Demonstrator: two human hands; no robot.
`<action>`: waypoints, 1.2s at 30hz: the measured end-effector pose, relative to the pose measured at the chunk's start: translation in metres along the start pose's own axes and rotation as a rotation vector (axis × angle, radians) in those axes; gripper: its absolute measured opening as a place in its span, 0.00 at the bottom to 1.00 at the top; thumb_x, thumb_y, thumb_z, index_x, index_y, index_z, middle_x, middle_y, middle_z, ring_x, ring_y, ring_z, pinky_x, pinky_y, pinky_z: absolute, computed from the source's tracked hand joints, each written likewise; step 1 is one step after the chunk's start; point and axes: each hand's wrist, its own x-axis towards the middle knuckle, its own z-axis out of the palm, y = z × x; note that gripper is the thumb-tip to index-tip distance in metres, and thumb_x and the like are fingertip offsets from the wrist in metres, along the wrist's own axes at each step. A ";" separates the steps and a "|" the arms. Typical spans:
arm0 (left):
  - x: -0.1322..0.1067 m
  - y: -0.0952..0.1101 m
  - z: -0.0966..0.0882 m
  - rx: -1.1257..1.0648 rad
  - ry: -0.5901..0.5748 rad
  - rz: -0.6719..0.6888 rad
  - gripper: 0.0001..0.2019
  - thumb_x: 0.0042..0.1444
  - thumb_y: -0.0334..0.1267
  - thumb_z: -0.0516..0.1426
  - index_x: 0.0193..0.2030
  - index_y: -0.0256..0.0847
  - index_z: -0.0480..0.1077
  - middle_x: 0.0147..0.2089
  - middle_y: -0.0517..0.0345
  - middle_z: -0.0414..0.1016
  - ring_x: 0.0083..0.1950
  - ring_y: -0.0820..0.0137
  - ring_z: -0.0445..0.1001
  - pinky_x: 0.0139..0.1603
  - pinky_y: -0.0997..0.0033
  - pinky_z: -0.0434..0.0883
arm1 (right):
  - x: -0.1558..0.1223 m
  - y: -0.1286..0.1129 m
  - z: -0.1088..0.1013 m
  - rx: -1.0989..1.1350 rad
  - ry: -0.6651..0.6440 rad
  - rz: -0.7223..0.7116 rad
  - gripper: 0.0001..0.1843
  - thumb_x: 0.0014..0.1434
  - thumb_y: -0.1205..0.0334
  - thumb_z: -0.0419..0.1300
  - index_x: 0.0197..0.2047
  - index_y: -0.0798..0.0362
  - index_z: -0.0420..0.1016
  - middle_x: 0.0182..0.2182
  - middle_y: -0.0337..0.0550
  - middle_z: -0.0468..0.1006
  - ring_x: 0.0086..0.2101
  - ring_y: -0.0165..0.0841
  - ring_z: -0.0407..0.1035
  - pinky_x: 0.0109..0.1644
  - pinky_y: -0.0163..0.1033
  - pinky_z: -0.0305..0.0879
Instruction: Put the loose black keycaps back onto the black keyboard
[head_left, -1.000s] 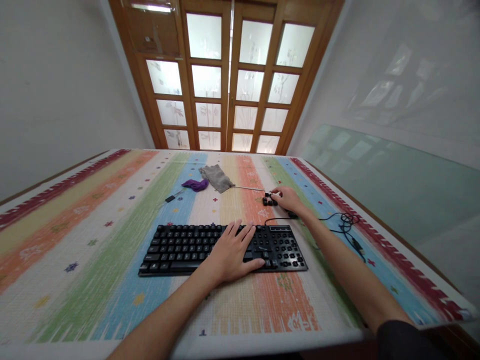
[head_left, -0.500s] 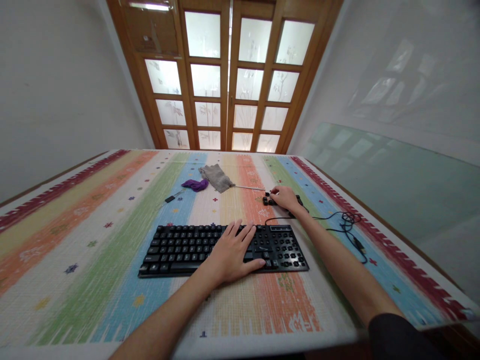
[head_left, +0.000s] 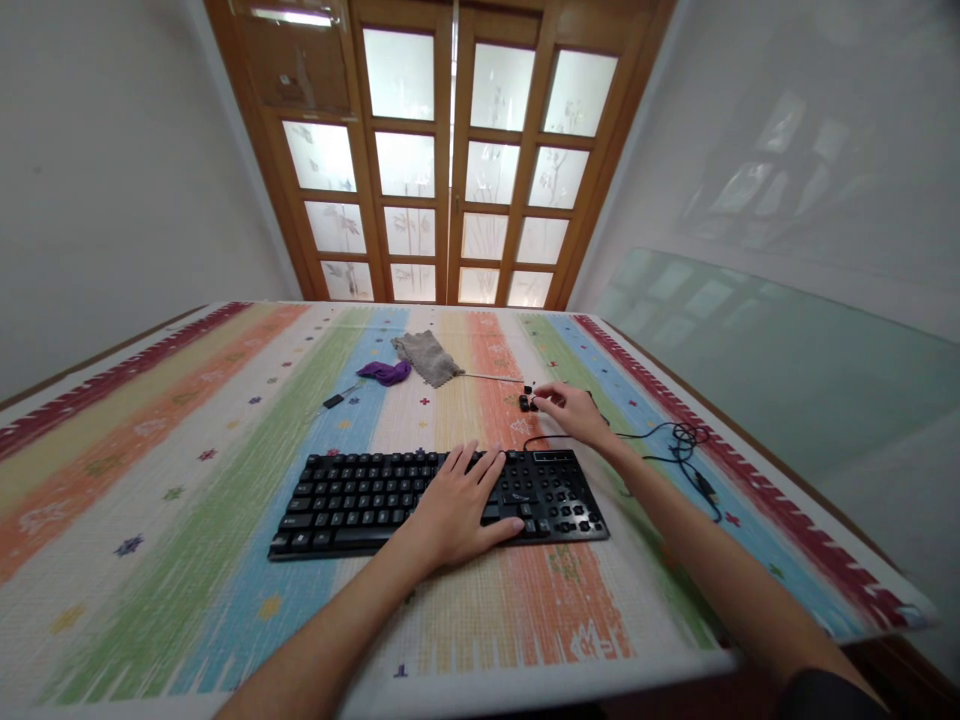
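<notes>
A black keyboard (head_left: 352,505) lies on the striped tablecloth in front of me. My left hand (head_left: 461,505) rests palm down across its middle right part, fingers spread and thumb out to the right. At the keyboard's right end several key positions show no caps. Beyond the keyboard, my right hand (head_left: 570,412) is over a small group of loose black keycaps (head_left: 524,403). Its thumb and index finger are pinched at a dark keycap at the right of the group. Part of the group is hidden behind the hand.
A grey cloth (head_left: 429,358) and a purple cloth (head_left: 384,373) lie farther back. A thin rod (head_left: 491,378) points from the grey cloth toward the keycaps. A small black object (head_left: 333,401) is at left; a coiled cable (head_left: 682,450) is at right. Glass-paned doors (head_left: 450,200) stand behind.
My right hand has shifted slightly down from the upper keycap to the right side of the group. The left hand stays on the keyboard. The whole view has moved a little.
</notes>
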 end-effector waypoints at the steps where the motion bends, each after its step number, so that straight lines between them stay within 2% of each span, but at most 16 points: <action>1: 0.000 0.000 0.001 0.009 -0.004 -0.001 0.42 0.63 0.67 0.44 0.73 0.38 0.52 0.74 0.47 0.54 0.74 0.48 0.51 0.73 0.49 0.46 | -0.011 -0.002 0.000 0.094 -0.038 -0.052 0.13 0.61 0.56 0.58 0.43 0.55 0.79 0.38 0.47 0.83 0.33 0.35 0.74 0.40 0.38 0.69; 5: 0.001 -0.001 0.002 0.036 0.010 0.006 0.42 0.64 0.68 0.42 0.74 0.38 0.50 0.74 0.48 0.54 0.74 0.48 0.50 0.73 0.49 0.46 | -0.050 -0.015 -0.001 0.207 -0.174 -0.175 0.14 0.63 0.53 0.59 0.42 0.53 0.80 0.35 0.45 0.81 0.31 0.33 0.72 0.37 0.38 0.68; 9: 0.001 0.000 0.001 0.031 0.016 0.020 0.42 0.63 0.68 0.43 0.74 0.39 0.50 0.73 0.47 0.57 0.74 0.48 0.52 0.72 0.47 0.47 | -0.069 -0.026 0.000 0.139 -0.183 -0.304 0.11 0.65 0.56 0.58 0.43 0.53 0.79 0.34 0.44 0.78 0.33 0.34 0.70 0.40 0.39 0.67; 13: 0.002 0.000 0.000 0.034 -0.002 0.010 0.42 0.63 0.68 0.44 0.73 0.37 0.53 0.73 0.46 0.57 0.73 0.46 0.53 0.72 0.47 0.48 | -0.070 -0.029 0.005 0.099 -0.157 -0.379 0.09 0.66 0.58 0.58 0.43 0.53 0.77 0.37 0.46 0.77 0.38 0.36 0.71 0.45 0.42 0.68; 17: 0.001 -0.001 0.002 0.039 0.027 0.028 0.42 0.63 0.68 0.44 0.73 0.39 0.52 0.73 0.46 0.57 0.73 0.47 0.54 0.72 0.47 0.48 | -0.068 -0.025 0.011 0.048 -0.115 -0.469 0.09 0.68 0.61 0.56 0.43 0.52 0.76 0.37 0.47 0.76 0.41 0.38 0.70 0.47 0.44 0.69; 23: 0.001 -0.001 0.003 0.041 0.025 0.018 0.42 0.63 0.68 0.44 0.73 0.37 0.53 0.72 0.46 0.58 0.73 0.47 0.54 0.72 0.47 0.49 | -0.067 -0.019 0.017 -0.026 -0.068 -0.559 0.07 0.66 0.68 0.55 0.43 0.51 0.75 0.37 0.47 0.74 0.40 0.39 0.69 0.45 0.45 0.70; 30: 0.001 0.001 0.000 0.043 0.012 0.009 0.42 0.63 0.68 0.45 0.73 0.36 0.54 0.73 0.46 0.57 0.72 0.46 0.55 0.72 0.47 0.49 | -0.068 -0.019 0.023 -0.048 -0.002 -0.568 0.06 0.64 0.71 0.57 0.41 0.52 0.74 0.36 0.47 0.75 0.40 0.40 0.68 0.44 0.46 0.69; 36: 0.002 0.000 0.001 0.046 -0.004 0.001 0.43 0.63 0.67 0.46 0.73 0.35 0.53 0.74 0.46 0.55 0.73 0.46 0.52 0.73 0.47 0.48 | -0.069 -0.020 0.025 -0.037 0.021 -0.554 0.06 0.65 0.70 0.56 0.41 0.51 0.73 0.36 0.47 0.75 0.39 0.40 0.68 0.43 0.46 0.68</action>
